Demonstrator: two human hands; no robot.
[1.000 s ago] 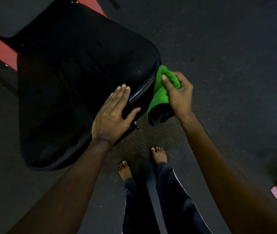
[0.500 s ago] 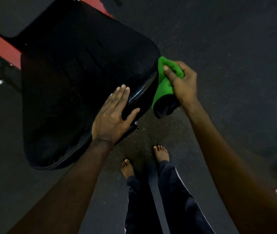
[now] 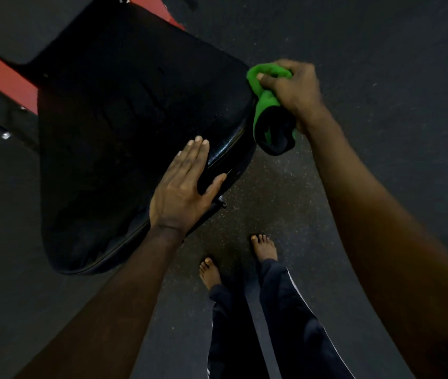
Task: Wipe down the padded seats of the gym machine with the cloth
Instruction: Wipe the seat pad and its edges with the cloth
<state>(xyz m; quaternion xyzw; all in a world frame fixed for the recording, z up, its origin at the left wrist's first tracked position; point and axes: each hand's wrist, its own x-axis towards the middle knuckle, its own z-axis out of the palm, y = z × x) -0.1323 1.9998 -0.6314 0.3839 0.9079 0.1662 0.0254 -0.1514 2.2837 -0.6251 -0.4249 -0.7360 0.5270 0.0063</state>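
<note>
Black padded seat [image 3: 124,119] seen from above, mounted on the machine's red frame [image 3: 4,75]. My left hand [image 3: 181,192] lies flat on the seat's near right edge, with the fingers straight and together and the thumb spread over the side seam. It holds nothing and has kept the same spot over the last second. My right hand [image 3: 291,91] is curled round the bunched green cloth [image 3: 265,105], thumb pressed on top. The cloth meets the seat's right side at the far rounded corner, and a dark-lined loose end hangs below the hand. Change: a second ago the cloth sat lower on this same side edge, close to my left thumb. It has since travelled up the edge, away from me, to the corner. Reading: the stroke along the right flank is, I judge, close to finished, and the next pass would turn the corner onto the far edge or the top face. Whether the broad top has been wiped cannot be told, since it shows only faint specks near the seam. My bare feet [image 3: 210,272] stand on the dark speckled floor [image 3: 381,50] near the seat.
</note>
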